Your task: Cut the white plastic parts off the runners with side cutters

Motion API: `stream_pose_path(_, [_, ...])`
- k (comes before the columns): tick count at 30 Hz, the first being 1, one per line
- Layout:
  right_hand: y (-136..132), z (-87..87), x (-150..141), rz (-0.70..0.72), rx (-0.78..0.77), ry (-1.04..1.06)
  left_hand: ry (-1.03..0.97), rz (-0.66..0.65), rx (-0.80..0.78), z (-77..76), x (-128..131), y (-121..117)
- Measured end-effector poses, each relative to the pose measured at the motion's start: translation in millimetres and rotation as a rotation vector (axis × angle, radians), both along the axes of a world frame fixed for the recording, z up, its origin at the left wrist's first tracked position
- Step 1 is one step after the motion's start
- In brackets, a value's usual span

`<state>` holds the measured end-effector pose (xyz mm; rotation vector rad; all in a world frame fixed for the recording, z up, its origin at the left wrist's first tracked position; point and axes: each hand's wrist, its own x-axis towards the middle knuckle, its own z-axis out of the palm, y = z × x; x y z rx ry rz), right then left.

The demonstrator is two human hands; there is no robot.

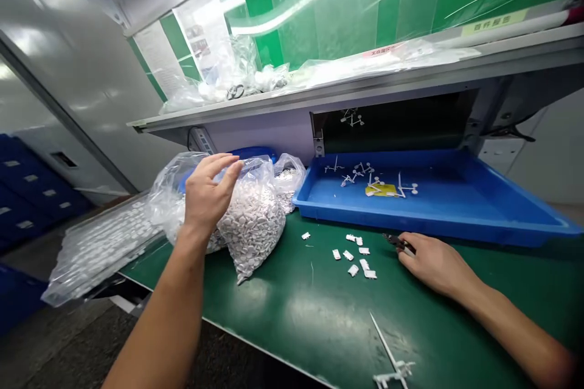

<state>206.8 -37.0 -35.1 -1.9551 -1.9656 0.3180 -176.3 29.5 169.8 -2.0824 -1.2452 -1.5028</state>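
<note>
My left hand (212, 188) is raised in front of a clear bag of small white parts (255, 219). Its fingers are half curled and the thumb stands off them; nothing shows between them. Whether it touches the bag's plastic is hard to make out. On the right, my right hand (433, 261) rests low over the green table, closed round a pair of nippers (393, 241) with dark jaws pointing left. Several small white plastic pieces (348, 255) lie scattered left of the jaws. A white sprue (392, 368) with a long thin stem lies at the near edge of view.
Behind the pieces stands a blue tray (456, 194) holding several white sprues (374, 182) and a yellow label (381, 190). A smaller bag (289, 179) sits beside it. Plastic-wrapped sheets of parts (109, 237) lie at left. A shelf (342, 82) overhangs the back.
</note>
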Motion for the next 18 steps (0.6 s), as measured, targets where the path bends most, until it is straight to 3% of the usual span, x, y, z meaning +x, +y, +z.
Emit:
stream_pose_path(3, [0,2.6,-1,-0.002,0.031,-0.032,-0.210,-0.110,-0.040,-28.0,6,-18])
stream_pose_path(5, [-1,5.1,0,-0.011,0.064,-0.079,-0.207,-0.227,-0.190,-53.5,22,-39])
stream_pose_path(9, [3,4.9,5,-0.029,0.091,-0.126,0.272,-0.594,-0.631,-100.8,57,-75])
stream_pose_path(12, [4,4.0,8,-0.031,0.093,-0.140,0.487,-0.789,-0.855,-126.2,76,-95])
stream_pose_path(18, [3,3.6,7,-0.038,0.109,-0.148,0.641,-0.792,-0.974,-146.9,102,-127])
